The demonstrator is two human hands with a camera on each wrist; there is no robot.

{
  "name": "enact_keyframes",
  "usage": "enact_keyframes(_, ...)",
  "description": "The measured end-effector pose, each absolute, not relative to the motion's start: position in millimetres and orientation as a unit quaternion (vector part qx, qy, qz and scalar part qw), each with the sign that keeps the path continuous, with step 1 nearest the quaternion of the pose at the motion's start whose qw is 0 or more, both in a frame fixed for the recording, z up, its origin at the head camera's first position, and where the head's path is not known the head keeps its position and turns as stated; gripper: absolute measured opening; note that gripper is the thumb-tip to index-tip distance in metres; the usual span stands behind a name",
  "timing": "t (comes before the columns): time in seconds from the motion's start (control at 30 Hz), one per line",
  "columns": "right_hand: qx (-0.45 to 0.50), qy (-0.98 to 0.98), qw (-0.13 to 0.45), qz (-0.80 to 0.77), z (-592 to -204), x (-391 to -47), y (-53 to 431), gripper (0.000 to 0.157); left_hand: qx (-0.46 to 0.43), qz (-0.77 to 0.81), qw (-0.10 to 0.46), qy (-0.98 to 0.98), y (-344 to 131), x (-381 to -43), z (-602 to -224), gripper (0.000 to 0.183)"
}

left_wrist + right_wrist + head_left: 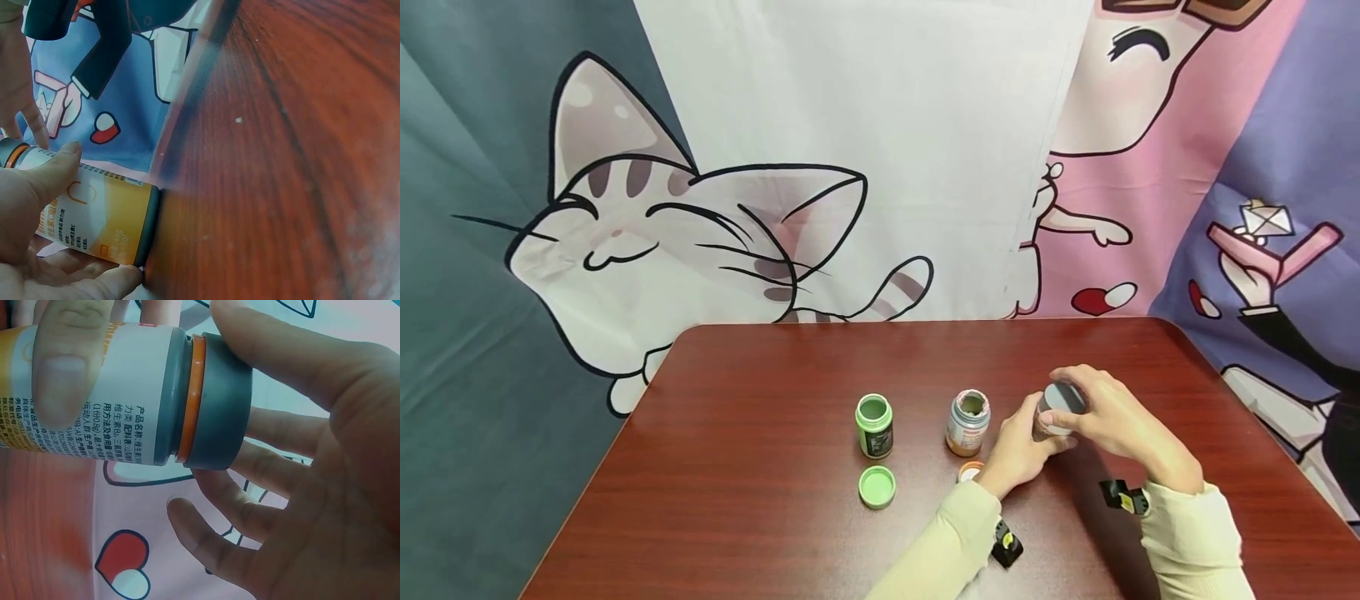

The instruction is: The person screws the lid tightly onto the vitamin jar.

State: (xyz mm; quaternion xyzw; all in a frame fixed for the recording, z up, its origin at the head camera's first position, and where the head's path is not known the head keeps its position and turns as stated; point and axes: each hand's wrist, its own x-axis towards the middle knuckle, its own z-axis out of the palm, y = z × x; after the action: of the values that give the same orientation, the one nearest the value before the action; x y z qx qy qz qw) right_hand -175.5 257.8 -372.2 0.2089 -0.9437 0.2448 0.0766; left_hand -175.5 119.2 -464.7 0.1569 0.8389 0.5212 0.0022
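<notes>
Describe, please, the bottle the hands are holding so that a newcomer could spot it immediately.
On the dark red wooden table, look right of the open green jar and the open grey-topped bottle. There the left hand and right hand hold the bottle: white-and-orange label, and the only one with its grey cap on.

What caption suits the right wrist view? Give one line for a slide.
Right hand grips the grey cap of a labelled bottle that the left hand's thumb steadies.
</notes>
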Motion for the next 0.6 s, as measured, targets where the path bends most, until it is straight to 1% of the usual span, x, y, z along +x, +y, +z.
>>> enact_keyframes(0.17,0.203,-0.945,0.078,0.243,-371.5,-175.4,257.3,0.059,0.156,0.521,0.002,0.839,118.4,-175.1,-462.2,0.058)
enact_keyframes(0.27,0.202,-0.946,0.077,0.242,-371.2,-175.0,256.8,0.066,0.158,0.526,0.005,0.836,117.6,-174.7,-462.0,0.058)
enact_keyframes(0.37,0.202,-0.945,0.063,0.250,-369.0,-173.8,257.2,0.074,0.159,0.530,0.008,0.833,117.5,-174.9,-462.2,0.057)
enact_keyframes(0.43,0.203,-0.944,0.053,0.253,-367.2,-173.0,257.7,0.076,0.158,0.528,0.008,0.835,117.8,-175.2,-462.3,0.057)
enact_keyframes(0.53,0.216,-0.944,0.053,0.245,-365.9,-172.1,258.7,0.075,0.153,0.522,0.008,0.839,118.4,-175.3,-462.9,0.057)
enact_keyframes(0.6,0.227,-0.942,0.055,0.243,-366.1,-172.0,259.0,0.070,0.152,0.518,0.008,0.842,118.3,-175.3,-463.2,0.057)
